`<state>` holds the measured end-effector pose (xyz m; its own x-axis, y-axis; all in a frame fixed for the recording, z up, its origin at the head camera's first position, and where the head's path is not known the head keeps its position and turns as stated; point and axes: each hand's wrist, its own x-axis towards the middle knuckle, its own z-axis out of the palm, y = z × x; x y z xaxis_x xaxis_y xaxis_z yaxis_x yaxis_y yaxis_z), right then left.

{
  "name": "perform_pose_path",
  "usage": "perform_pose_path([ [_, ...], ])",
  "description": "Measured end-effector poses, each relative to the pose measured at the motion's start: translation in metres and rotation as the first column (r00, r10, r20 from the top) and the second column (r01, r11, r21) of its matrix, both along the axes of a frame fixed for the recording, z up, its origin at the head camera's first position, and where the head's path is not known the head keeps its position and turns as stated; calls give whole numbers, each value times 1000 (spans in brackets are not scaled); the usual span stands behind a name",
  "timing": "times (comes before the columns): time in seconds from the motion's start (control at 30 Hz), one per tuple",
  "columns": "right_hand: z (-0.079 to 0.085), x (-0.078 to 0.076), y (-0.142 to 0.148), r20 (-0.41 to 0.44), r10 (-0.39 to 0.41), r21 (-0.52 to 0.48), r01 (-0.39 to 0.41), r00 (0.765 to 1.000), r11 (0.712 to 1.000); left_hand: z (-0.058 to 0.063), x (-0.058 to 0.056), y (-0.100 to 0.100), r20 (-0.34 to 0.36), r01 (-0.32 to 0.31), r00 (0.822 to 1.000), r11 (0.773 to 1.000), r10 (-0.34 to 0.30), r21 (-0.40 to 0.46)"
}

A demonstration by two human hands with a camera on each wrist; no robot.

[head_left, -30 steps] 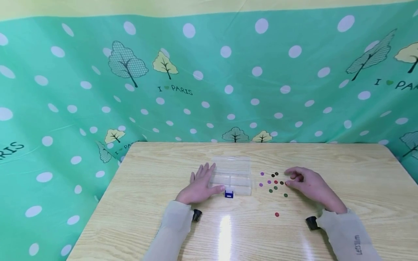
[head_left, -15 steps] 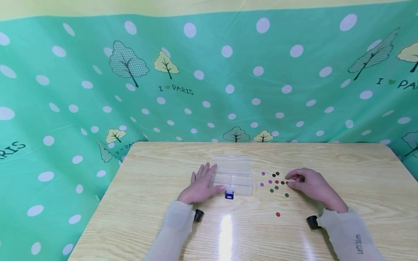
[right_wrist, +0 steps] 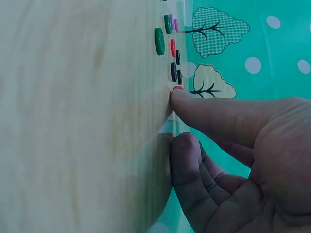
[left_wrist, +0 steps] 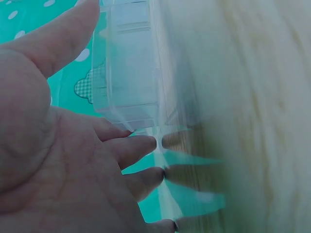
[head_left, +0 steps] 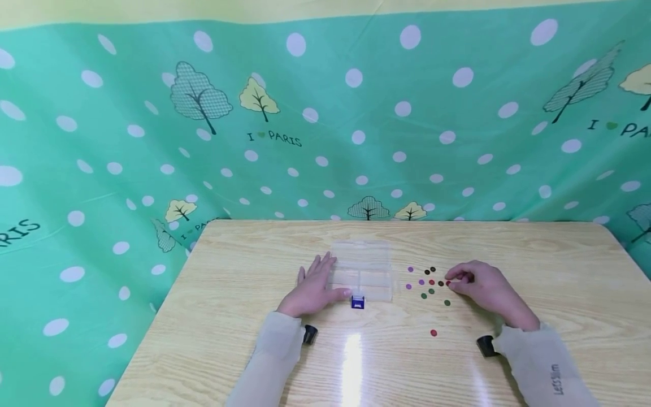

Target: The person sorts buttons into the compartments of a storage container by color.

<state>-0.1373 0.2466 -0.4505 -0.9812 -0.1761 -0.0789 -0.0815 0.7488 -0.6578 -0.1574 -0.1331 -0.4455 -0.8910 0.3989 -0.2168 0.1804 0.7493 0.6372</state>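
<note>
A clear plastic box (head_left: 361,274) lies on the table with its lid laid back and its inside split into compartments. My left hand (head_left: 310,288) rests at its left side with fingers spread; in the left wrist view, fingertips (left_wrist: 146,144) meet the table by the box corner. By that hand's thumb, at the box's front edge, is a small blue piece (head_left: 357,302). My right hand (head_left: 480,288) is at the right end of several button-like discs. Its thumb touches a red disc (right_wrist: 178,89), while the index fingertip (right_wrist: 186,145) stays apart from the thumb.
Purple discs (head_left: 421,282), black discs (head_left: 427,272), green discs (head_left: 424,296) and another red disc (head_left: 432,282) lie between box and right hand. One red disc (head_left: 434,333) lies nearer the front. A patterned green cloth (head_left: 325,113) hangs behind the wooden table (head_left: 229,254).
The whole head view has shifted slightly. Both hands keep nearly the same places, and the discs and box stay where they were on the table.
</note>
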Motion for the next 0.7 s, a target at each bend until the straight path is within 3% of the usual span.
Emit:
perform_pose_path([
  [0.47, 1, -2, -1, -1, -1, 32, 1, 1000, 999, 5, 4, 6, -3, -35, 999, 998, 35, -52],
  [0.7, 0, -1, -1, -18, 6, 38, -5, 1000, 999, 3, 5, 6, -12, -14, 1000, 995, 13, -98],
])
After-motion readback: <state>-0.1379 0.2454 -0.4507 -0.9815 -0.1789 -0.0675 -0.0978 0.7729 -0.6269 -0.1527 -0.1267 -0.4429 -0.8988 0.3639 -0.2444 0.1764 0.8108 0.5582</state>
